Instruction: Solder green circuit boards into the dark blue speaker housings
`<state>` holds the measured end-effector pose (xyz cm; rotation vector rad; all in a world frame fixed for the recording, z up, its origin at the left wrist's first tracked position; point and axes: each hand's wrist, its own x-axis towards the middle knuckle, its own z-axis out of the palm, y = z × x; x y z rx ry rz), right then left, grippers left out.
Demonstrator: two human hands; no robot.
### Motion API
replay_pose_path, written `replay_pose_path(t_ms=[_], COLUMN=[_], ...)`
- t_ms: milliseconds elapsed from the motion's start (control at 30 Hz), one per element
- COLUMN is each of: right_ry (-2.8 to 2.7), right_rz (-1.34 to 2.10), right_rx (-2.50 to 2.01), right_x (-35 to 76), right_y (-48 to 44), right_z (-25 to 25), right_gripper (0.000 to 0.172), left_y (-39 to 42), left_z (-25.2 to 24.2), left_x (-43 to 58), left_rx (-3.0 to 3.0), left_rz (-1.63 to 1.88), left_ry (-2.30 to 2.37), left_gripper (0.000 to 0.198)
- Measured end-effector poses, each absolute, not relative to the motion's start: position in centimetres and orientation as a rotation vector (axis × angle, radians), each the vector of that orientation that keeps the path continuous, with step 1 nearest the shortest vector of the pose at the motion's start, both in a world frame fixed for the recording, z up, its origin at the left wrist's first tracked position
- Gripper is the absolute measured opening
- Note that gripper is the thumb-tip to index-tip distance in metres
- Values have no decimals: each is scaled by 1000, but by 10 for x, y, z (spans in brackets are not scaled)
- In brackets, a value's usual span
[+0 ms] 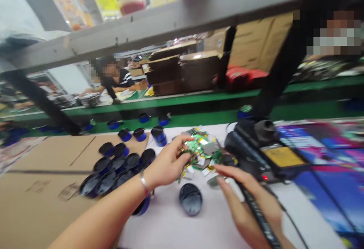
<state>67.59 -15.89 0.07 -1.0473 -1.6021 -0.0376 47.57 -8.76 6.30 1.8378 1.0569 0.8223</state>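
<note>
My left hand (170, 160) reaches into a pile of small green circuit boards (203, 148) and pinches one between thumb and fingers. My right hand (241, 196) lies lower right with fingers stretched toward a small grey disc (214, 180), while a black soldering iron handle (257, 213) rests across the palm. A dark round cap (190, 199) lies on the white mat just below both hands. The frame is blurred by motion.
Several black-and-blue round caps (119, 163) cluster on cardboard (42, 188) at the left. A black soldering station (261, 146) stands right of the boards. A green conveyor (199, 108) runs behind, with other people beyond and a shelf overhead.
</note>
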Motion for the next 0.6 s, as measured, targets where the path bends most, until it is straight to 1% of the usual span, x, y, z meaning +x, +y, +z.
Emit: replay_pose_path(t_ms=[33,167,267,433,600], right_ry=[-1620,-1618,-1609,-1588,-1472], right_rz=[-49,-39,13,47,-29], right_rx=[-1020,-965,-929,-888,-947], right_x=[674,670,670,672,665], right_y=[-156,-147,-147,-150,-150], right_z=[2,-1,-5,-5,-1], right_gripper=[21,26,28,31,29], left_y=[-92,-105,-110,-115,-119], left_z=[63,62,64,61,43], left_x=[480,498,506,508,504], left_rx=[1734,1576,1586,1528,1490], left_rz=[771,671,635,609,586], left_ry=[999,915,903,955,1006], left_gripper=[40,23,21,27,43])
